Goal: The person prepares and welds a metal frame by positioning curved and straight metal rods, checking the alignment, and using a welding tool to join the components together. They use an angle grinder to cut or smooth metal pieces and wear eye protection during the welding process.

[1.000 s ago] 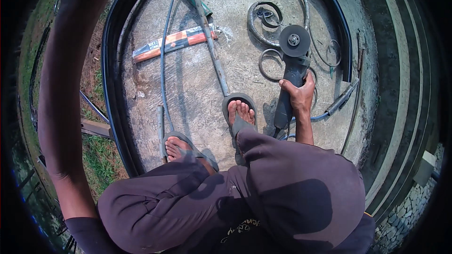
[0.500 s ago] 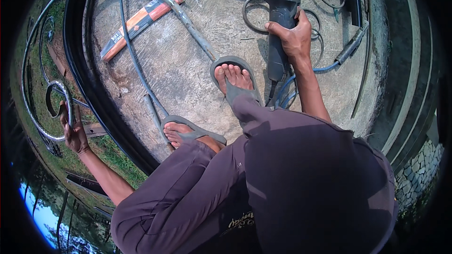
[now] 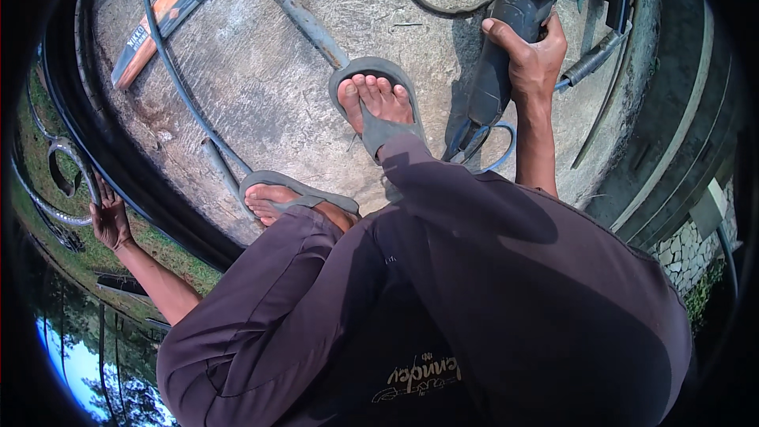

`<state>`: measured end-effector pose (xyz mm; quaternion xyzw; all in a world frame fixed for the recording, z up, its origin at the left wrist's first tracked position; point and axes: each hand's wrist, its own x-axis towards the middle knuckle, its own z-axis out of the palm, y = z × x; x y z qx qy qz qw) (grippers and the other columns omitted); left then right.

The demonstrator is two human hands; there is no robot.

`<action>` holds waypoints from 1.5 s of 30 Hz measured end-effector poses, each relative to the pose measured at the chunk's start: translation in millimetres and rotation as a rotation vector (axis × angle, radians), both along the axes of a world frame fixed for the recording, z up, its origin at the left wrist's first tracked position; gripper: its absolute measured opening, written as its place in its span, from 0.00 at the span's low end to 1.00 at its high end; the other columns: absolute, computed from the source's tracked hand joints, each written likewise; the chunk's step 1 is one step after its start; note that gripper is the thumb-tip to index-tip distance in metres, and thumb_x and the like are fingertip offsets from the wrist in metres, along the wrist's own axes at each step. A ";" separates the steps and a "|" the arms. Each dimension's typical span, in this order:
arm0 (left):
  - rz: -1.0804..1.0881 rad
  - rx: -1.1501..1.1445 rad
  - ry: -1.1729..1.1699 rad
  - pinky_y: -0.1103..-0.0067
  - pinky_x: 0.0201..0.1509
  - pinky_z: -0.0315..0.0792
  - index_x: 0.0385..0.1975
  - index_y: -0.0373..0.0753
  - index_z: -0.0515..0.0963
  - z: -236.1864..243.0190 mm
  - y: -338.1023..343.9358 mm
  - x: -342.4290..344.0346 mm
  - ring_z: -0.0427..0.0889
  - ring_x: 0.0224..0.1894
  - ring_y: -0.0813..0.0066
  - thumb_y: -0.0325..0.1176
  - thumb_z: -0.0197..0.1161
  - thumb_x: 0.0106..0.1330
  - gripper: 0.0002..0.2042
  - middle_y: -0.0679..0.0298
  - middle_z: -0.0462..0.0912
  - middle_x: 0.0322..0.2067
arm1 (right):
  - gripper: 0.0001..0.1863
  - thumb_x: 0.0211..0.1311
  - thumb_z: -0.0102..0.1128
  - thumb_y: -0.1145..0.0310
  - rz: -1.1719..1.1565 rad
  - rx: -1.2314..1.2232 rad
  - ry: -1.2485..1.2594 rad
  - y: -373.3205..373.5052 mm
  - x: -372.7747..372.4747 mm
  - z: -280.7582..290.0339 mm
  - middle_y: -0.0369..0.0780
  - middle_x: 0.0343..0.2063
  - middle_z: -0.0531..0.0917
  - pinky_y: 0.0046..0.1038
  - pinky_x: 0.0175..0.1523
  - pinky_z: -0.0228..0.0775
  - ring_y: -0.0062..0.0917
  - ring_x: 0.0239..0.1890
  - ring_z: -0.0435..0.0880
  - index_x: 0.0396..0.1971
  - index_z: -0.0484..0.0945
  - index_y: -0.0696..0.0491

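Note:
My right hand (image 3: 536, 67) is wrapped round the dark body of an angle grinder (image 3: 500, 63), whose disc is at the top edge. The grinder tilts, and its shadow falls on the concrete beside it. Far to the left, my left hand (image 3: 111, 213) grips a bent metal bar (image 3: 75, 217) at its curled, scroll-like end; part of the grip is hidden. My sandalled right foot (image 3: 378, 103) presses on the near end of a long grey metal bar (image 3: 296, 12). My left foot (image 3: 277, 199) rests beside a short grey tube (image 3: 220, 166).
An orange and grey printed packet (image 3: 175, 16) lies on the concrete slab (image 3: 269, 95). A blue hose (image 3: 170, 63) runs beside it. A curved metal rod (image 3: 447, 9) and a dark cylindrical connector (image 3: 593, 59) lie near the grinder. A black raised rim (image 3: 126, 166) borders the slab on the left.
The view has shifted, carrying the slab's things leftward and upward. The grinder has moved right, away from my right foot, and tilted. My left hand stays at the curled bar.

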<state>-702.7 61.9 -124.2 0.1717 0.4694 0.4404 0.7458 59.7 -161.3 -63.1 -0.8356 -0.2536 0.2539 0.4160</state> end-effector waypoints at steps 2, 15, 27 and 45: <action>-0.078 -0.038 -0.096 0.54 0.76 0.43 0.67 0.29 0.61 4.9 -1.8 -1.6 0.57 0.73 0.53 0.37 0.59 0.70 0.30 0.43 0.60 0.69 | 0.25 0.41 0.77 0.65 0.019 -0.016 -0.015 -0.6 3.8 -5.9 0.41 0.28 0.84 0.25 0.36 0.77 0.24 0.28 0.83 0.38 0.75 0.61; 0.235 0.752 1.749 0.74 0.51 0.73 0.45 0.29 0.81 88.3 43.9 160.7 0.80 0.46 0.67 0.40 0.62 0.71 0.17 0.56 0.84 0.43 | 0.29 0.38 0.75 0.64 0.173 -0.066 0.205 20.1 -24.5 -17.5 0.40 0.34 0.81 0.25 0.44 0.72 0.22 0.35 0.79 0.41 0.75 0.60; -1.082 0.080 0.192 0.70 0.57 0.71 0.57 0.26 0.65 74.7 -123.1 507.8 0.77 0.52 0.64 0.45 0.78 0.52 0.39 0.53 0.75 0.50 | 0.36 0.37 0.75 0.57 0.351 0.282 0.531 91.2 -90.8 6.4 0.42 0.36 0.77 0.31 0.47 0.67 0.27 0.39 0.74 0.46 0.71 0.62; -1.407 1.016 1.225 0.63 0.53 0.74 0.50 0.34 0.76 155.1 37.1 522.6 0.82 0.49 0.51 0.42 0.70 0.59 0.23 0.49 0.82 0.46 | 0.27 0.43 0.72 0.69 -0.545 0.110 -0.032 -84.9 68.2 -8.6 0.43 0.32 0.81 0.30 0.40 0.74 0.28 0.30 0.81 0.43 0.71 0.64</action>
